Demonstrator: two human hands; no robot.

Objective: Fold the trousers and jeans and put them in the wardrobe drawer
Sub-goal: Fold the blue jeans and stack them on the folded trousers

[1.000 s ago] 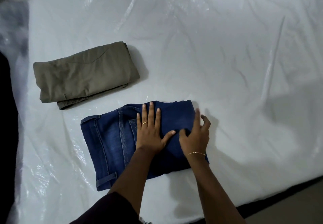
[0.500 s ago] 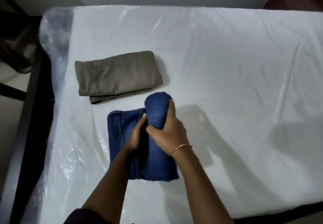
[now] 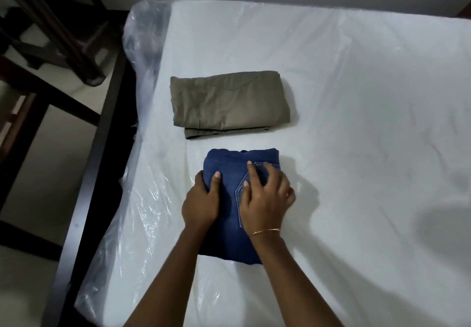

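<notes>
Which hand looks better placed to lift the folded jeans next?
Probably the left hand: its fingers curl around the jeans' left edge, thumb on top. The right hand only presses flat.

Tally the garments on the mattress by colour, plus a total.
Blue: 1, the folded jeans, both hands pressing on them.
Olive-khaki: 1, the folded trousers, untouched, beyond the jeans.
Total: 2 garments on the plastic-wrapped mattress.
</notes>
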